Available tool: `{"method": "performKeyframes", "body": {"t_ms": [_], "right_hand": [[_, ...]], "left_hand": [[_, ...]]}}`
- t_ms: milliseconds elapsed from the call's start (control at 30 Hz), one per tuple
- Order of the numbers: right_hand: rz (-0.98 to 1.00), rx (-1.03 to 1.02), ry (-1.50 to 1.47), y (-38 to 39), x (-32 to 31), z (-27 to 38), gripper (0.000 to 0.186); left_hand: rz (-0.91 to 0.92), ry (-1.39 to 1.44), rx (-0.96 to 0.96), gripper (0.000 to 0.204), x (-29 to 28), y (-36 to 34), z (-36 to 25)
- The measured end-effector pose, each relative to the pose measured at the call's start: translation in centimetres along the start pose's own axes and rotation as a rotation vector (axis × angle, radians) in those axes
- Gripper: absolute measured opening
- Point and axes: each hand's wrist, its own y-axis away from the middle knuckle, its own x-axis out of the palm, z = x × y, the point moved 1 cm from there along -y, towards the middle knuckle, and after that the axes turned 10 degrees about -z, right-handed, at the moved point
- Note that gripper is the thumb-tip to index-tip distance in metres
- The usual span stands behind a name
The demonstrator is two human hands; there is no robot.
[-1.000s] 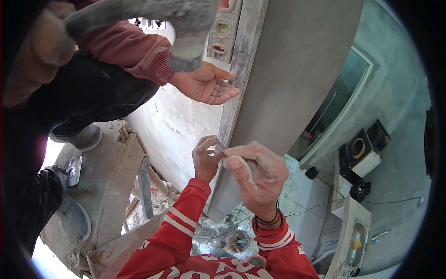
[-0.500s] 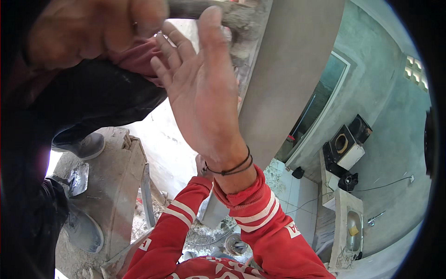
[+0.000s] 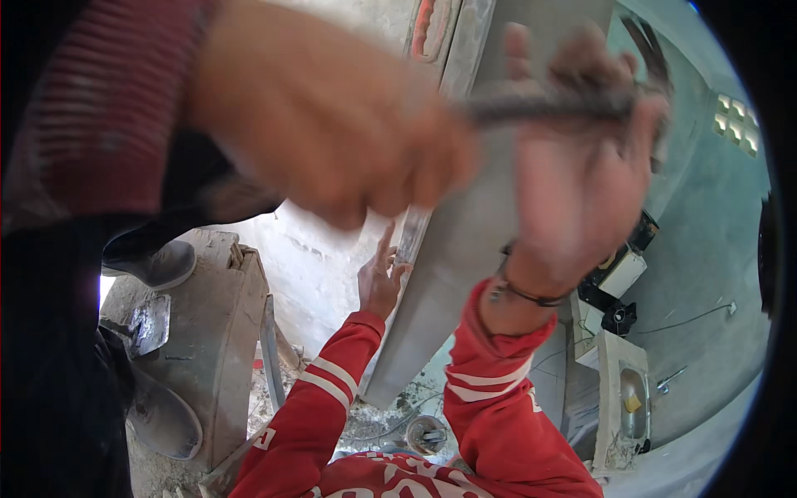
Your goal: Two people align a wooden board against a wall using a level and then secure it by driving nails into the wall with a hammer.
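Observation:
My right hand [image 3: 573,195] is raised at the upper right, palm toward me, a dark cord around its wrist. A dark bar-like tool [image 3: 552,109], perhaps a hammer, lies across its palm and fingers. Motion blur hides whether they close on it. A co-worker's hand [image 3: 332,124] in a ribbed maroon sleeve grips the tool's left end. Lower down, my left hand [image 3: 380,282] rests against the edge strip of a long grey slab [image 3: 440,274], index finger stretched up and thumb apart.
To the left, the co-worker's boots [image 3: 162,415] stand on a dusty wooden platform [image 3: 207,332] beside a metal trowel [image 3: 151,325]. A bucket [image 3: 426,433] is on the littered floor below. A sink [image 3: 633,402] and speaker boxes [image 3: 623,274] are at right. Above is a red grip [image 3: 423,29].
My right hand has moved right to the tool, and the co-worker's hand has swung right with it. My left hand has risen along the slab's edge, coming into fuller view.

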Motion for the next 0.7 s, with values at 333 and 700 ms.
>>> {"method": "performKeyframes", "body": {"t_ms": [333, 700], "right_hand": [[-0.79, 0.229, 0.59, 20.9, 1.0, 11.5, 0.036], [-1.328, 0.602, 0.924, 37.4, 1.2, 7.1, 0.04]], "left_hand": [[-0.119, 0.017, -0.071, 0.042, 1.4, -1.0, 1.6], [-0.023, -0.054, -0.117, 0.038, 0.6, -1.3, -0.2]]}}
